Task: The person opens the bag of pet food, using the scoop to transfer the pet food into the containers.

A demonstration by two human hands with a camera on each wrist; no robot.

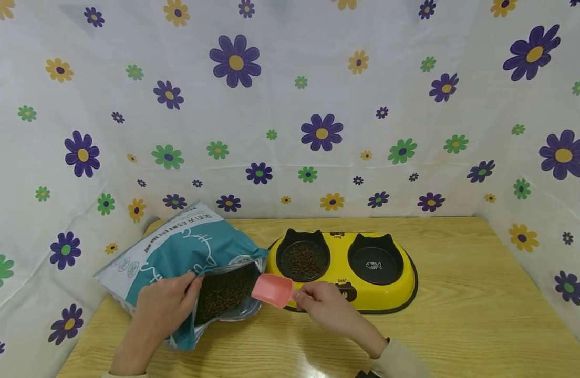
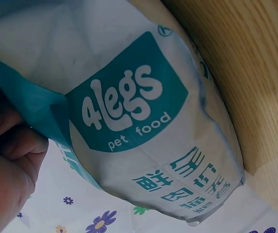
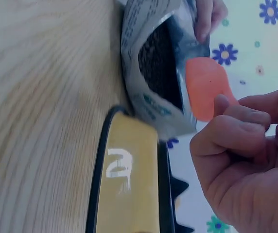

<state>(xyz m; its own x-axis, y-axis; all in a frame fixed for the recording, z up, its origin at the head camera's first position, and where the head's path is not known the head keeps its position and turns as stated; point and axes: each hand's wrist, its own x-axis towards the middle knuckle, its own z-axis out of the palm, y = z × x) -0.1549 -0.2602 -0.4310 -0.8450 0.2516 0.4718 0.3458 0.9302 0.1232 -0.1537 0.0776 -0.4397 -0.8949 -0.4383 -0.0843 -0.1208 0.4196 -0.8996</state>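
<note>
A teal and white pet food bag [image 1: 176,247] lies on its side at the left, its mouth facing front right. Brown kibble [image 1: 228,294] shows inside. My left hand [image 1: 164,304] grips the upper edge of the bag's mouth, fingers curled over it, as the left wrist view also shows. My right hand [image 1: 330,310] pinches the handle of a pink scoop [image 1: 273,290], whose bowl looks empty, right beside the bag's opening. Behind the scoop stands a yellow double pet bowl [image 1: 337,257]. Its left black dish [image 1: 303,260] holds kibble; the right black dish [image 1: 375,260] shows a fishbone print.
The wooden table [image 1: 460,315] extends to the right of the bowl and along the front. A white flower-printed cloth [image 1: 290,105] hangs behind the table and on both sides. The bag's mouth reaches close to the bowl's left end.
</note>
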